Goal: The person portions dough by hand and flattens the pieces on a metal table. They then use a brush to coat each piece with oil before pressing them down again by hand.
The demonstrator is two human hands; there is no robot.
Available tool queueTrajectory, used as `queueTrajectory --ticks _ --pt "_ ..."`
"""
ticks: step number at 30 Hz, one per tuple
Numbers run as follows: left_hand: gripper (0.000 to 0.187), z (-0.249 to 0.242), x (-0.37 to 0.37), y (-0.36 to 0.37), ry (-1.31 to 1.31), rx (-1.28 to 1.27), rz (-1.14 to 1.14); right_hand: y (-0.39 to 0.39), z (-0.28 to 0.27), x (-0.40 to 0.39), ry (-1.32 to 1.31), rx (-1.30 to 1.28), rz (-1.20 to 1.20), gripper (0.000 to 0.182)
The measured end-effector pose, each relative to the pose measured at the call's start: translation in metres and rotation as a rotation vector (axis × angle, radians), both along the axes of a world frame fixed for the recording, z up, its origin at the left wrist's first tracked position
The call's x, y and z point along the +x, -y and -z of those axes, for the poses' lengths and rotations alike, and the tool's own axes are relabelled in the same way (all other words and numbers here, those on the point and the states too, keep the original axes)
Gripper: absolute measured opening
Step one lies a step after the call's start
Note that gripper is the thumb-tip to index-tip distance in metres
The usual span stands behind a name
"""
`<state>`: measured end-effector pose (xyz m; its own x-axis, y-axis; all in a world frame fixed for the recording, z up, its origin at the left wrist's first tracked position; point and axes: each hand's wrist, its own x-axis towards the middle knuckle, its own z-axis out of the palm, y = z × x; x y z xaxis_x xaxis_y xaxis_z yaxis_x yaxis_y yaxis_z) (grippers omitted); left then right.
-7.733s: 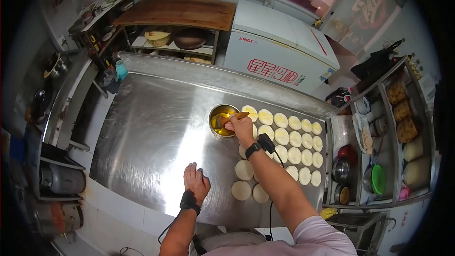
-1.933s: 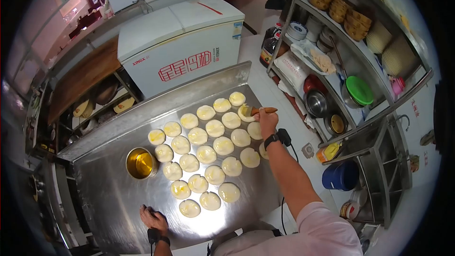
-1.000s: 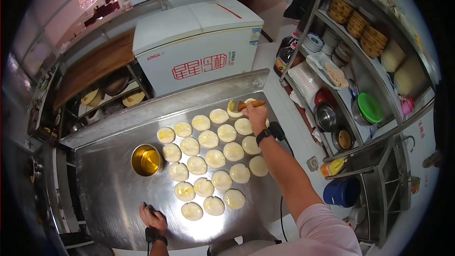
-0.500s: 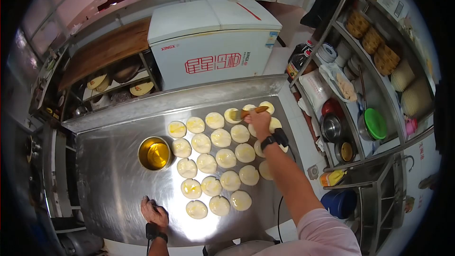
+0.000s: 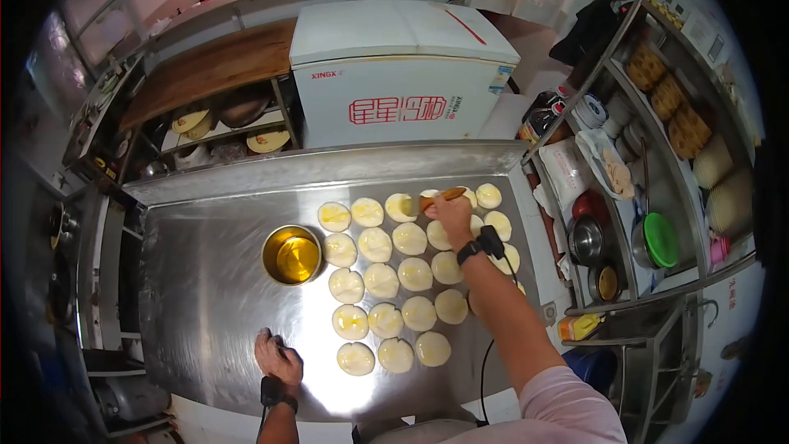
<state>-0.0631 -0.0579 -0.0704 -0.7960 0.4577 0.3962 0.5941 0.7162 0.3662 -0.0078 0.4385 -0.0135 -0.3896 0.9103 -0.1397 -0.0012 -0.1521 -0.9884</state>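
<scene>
My right hand (image 5: 450,218) is closed around the wooden handle of a pastry brush (image 5: 444,196). The bristles rest at the right side of a flat round dough piece (image 5: 398,208) in the back row. Rows of similar pale dough rounds (image 5: 380,280) lie on the steel table; many look glossy, with yellow oil patches. A metal pot (image 5: 269,267) with yellow oil stands left of them. Near the table's front edge, my left hand (image 5: 278,358) lies on the steel, holding nothing, its fingers a little apart. My right forearm hides some rounds.
A raised metal ledge (image 5: 329,166) runs along the table's back, with a white chest freezer (image 5: 403,74) behind it. To the right stands a metal shelf rack (image 5: 620,284) with bowls, baskets and a green lid (image 5: 660,240). A wooden-topped counter (image 5: 214,66) is at back left.
The view has swung left, so everything sits further right in the picture. My right hand has carried the brush one dough round to the left. My left hand stays on the table.
</scene>
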Motion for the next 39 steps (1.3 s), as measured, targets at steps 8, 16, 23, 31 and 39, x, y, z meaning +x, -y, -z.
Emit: queueTrajectory --ticks 8,16,23,31,39 --pt "0.027 -0.001 0.001 0.0 -0.003 0.004 -0.012 0.037 -0.008 -0.053 -0.128 0.104 -0.147 0.021" --pt "0.026 0.007 -0.005 0.003 -0.01 0.042 0.013 0.028 -0.005 -0.037 0.162 0.074 -0.078 0.017" --pt "0.024 0.001 -0.005 0.001 -0.034 0.008 0.031 0.077 -0.006 -0.046 0.106 0.173 -0.162 0.02" --pt "0.023 -0.001 -0.006 0.0 -0.029 0.035 0.037 0.123 -0.015 -0.124 0.028 0.055 -0.228 0.018" --pt "0.023 0.001 -0.005 0.0 -0.018 0.027 0.04 0.115 -0.008 -0.091 0.102 0.177 -0.163 0.024"
